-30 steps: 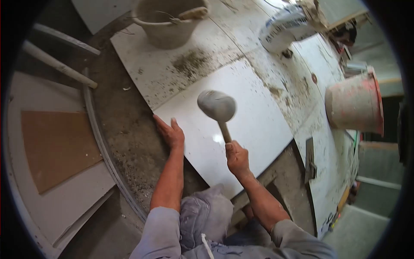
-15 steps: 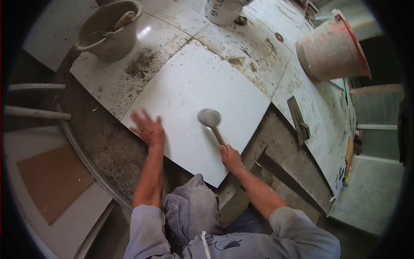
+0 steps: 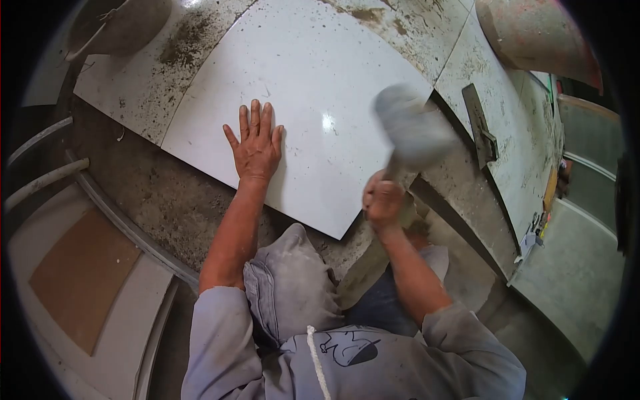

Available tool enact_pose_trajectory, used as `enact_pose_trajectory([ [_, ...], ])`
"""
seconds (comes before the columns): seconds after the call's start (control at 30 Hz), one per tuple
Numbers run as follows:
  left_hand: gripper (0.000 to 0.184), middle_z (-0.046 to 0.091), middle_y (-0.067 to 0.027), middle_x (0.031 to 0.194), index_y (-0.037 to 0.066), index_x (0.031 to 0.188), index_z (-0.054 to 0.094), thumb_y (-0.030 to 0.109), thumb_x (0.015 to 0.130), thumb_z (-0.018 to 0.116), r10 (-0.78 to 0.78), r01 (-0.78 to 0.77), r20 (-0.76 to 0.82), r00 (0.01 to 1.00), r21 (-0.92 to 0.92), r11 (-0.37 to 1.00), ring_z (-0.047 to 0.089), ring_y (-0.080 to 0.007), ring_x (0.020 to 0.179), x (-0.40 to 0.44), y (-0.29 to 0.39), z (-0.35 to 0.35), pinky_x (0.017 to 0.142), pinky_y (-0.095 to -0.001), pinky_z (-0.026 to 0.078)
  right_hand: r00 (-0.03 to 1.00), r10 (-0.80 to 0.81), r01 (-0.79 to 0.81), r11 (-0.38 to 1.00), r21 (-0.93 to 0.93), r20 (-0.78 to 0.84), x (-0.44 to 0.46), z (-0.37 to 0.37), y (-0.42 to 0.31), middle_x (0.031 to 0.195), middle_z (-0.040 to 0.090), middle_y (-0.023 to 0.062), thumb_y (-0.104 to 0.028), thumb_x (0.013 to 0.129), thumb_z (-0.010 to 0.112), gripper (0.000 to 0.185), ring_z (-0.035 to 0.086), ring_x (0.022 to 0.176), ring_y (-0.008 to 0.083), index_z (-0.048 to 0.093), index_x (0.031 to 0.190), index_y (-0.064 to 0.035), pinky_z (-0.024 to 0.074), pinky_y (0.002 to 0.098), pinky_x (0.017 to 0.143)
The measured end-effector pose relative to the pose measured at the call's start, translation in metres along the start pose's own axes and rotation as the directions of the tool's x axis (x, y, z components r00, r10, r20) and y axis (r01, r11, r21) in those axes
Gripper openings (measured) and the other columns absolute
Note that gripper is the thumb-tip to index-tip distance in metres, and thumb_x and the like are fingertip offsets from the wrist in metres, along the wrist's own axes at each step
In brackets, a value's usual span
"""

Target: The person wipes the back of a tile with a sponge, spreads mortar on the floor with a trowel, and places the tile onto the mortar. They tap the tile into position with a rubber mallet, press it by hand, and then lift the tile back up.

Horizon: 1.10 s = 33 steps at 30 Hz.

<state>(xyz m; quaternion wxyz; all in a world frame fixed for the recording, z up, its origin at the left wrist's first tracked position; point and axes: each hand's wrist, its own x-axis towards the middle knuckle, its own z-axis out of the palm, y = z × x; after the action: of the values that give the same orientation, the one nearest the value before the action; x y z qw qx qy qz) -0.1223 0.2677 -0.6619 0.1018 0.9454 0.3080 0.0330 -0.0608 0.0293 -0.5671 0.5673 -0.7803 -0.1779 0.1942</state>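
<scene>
Clock positions read from centre of view.

Left hand [image 3: 255,150]: 10 o'clock, palm down on a large, glossy white tile [image 3: 320,80]. Fingers extended and spread, tips toward 12, gripping nothing. Half a second ago this hand lay at the tile's left edge; it now rests farther in on the white face.

Right hand [image 3: 385,202]: 3 o'clock, fingers wrapped round the handle of a thick, round-headed grey mallet [image 3: 410,130]. Mallet head at 2 o'clock, motion-blurred, overlapping the tile's right border in view. Earlier it showed over the tile's middle; it now appears larger and farther right. Contact between head and tile: cannot tell.

Tile: spans 10 through 12 to 2 o'clock, near corner just below centre toward 6. It sits higher in view than before.

Surroundings: deep grey bucket [image 3: 127,30] at 10 and stained, reddish-grey bucket [image 3: 540,33] at 2, both now cut by the upper border. Long, flat-bladed grey trowel [image 3: 475,117] at 2, lying on the neighbouring speckled white tiles [image 3: 523,143] as before. Flat brown board [image 3: 87,280] at 8.
</scene>
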Motion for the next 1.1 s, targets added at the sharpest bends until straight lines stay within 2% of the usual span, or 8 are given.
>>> enact_pose_trajectory([
  [0.1,0.05,0.024,-0.002,0.148,0.022,0.14,0.031,0.042,0.094,0.036,0.007,-0.008,-0.018,1.0,-0.013,1.0,0.018,-0.0234,0.137,0.001,0.001,-0.001,0.108,-0.0569,0.006,0.985,0.167,-0.138,0.911,-0.388,0.04,-0.03,-0.003,0.069,0.055,0.044,0.0073,-0.033,0.095,0.041,0.038,0.045,0.05,0.0124,0.048,0.074,-0.0013,0.0364,0.0301,0.046],
  [0.23,0.05,0.026,-0.0026,0.147,0.021,0.139,0.033,0.041,0.094,0.037,0.028,-0.028,0.007,1.0,-0.017,0.999,0.019,-0.0239,0.137,-0.013,0.004,-0.005,0.108,-0.057,0.008,0.97,0.214,-0.176,0.943,-0.282,0.111,-0.004,-0.01,-0.017,0.059,0.049,0.018,-0.033,0.093,0.044,0.039,0.052,0.053,0.0298,0.05,0.075,0.0011,0.041,0.0385,0.052],
  [0.4,0.05,0.027,-0.0033,0.147,0.019,0.139,0.034,0.04,0.093,0.039,0.017,-0.017,-0.025,1.0,0.0,1.0,0.021,-0.0245,0.137,0.002,0.002,-0.006,0.107,-0.0574,0.011,0.987,0.154,-0.123,0.885,-0.45,0.033,-0.011,0.008,0.044,0.061,0.05,0.0208,-0.035,0.094,0.044,0.042,0.052,0.056,0.0381,0.048,0.072,0.0005,0.0407,0.0386,0.052],
  [0.47,0.051,0.027,-0.0032,0.147,0.019,0.139,0.034,0.04,0.093,0.039,-0.002,0.002,-0.057,0.998,0.011,1.0,0.02,-0.0244,0.137,0.016,-0.001,-0.003,0.107,-0.0575,0.01,0.975,0.219,-0.209,0.952,-0.224,0.022,0.003,0.011,0.001,0.063,0.05,0.0246,-0.037,0.094,0.043,0.045,0.047,0.063,0.0469,0.049,0.071,0.0008,0.0419,0.0408,0.054],
  [0.6,0.051,0.027,-0.003,0.147,0.019,0.139,0.034,0.041,0.093,0.039,0.013,-0.013,-0.033,0.999,0.011,1.0,0.02,-0.0246,0.137,0.002,0.001,-0.002,0.107,-0.058,0.009,1.0,-0.026,0.021,0.91,-0.414,-0.007,0.01,0.013,0.038,0.061,0.051,0.0224,-0.039,0.094,0.043,0.048,0.048,0.06,0.045,0.049,0.068,0.0009,0.0424,0.0396,0.054],
  [0.73,0.052,0.027,-0.0033,0.147,0.018,0.139,0.033,0.04,0.093,0.04,0.02,-0.019,-0.014,1.0,0.034,0.999,0.02,-0.0267,0.137,0.002,0.002,-0.003,0.105,-0.0607,0.007,0.94,0.341,-0.334,0.908,-0.252,-0.018,0.027,0.011,0.004,0.06,0.05,0.0232,-0.042,0.093,0.042,0.047,0.048,0.061,0.0454,0.049,0.071,-0.0008,0.0422,0.0404,0.053],
  [0.8,0.052,0.027,-0.0046,0.147,0.017,0.139,0.033,0.039,0.093,0.042,0.043,-0.043,-0.041,0.998,0.011,0.999,0.02,-0.0285,0.136,0.006,0.003,-0.001,0.104,-0.0621,0.007,0.998,0.023,-0.039,0.943,-0.332,-0.053,0.02,0.008,0.02,0.062,0.051,0.0251,-0.044,0.092,0.043,0.05,0.051,0.064,0.0464,0.049,0.069,0.0001,0.0433,0.0428,0.056],
  [1.1,0.051,0.027,-0.0039,0.147,0.016,0.139,0.034,0.037,0.094,0.041,0.033,-0.028,-0.056,0.998,0.082,0.996,0.02,-0.0304,0.136,0.009,0.005,0.004,0.103,-0.0653,0.009,0.981,0.183,-0.192,0.92,-0.342,-0.058,-0.018,-0.034,0.063,0.063,0.051,0.0246,-0.036,0.092,0.046,0.045,0.053,0.058,0.0403,0.052,0.071,0.0031,0.0412,0.0438,0.054],
])
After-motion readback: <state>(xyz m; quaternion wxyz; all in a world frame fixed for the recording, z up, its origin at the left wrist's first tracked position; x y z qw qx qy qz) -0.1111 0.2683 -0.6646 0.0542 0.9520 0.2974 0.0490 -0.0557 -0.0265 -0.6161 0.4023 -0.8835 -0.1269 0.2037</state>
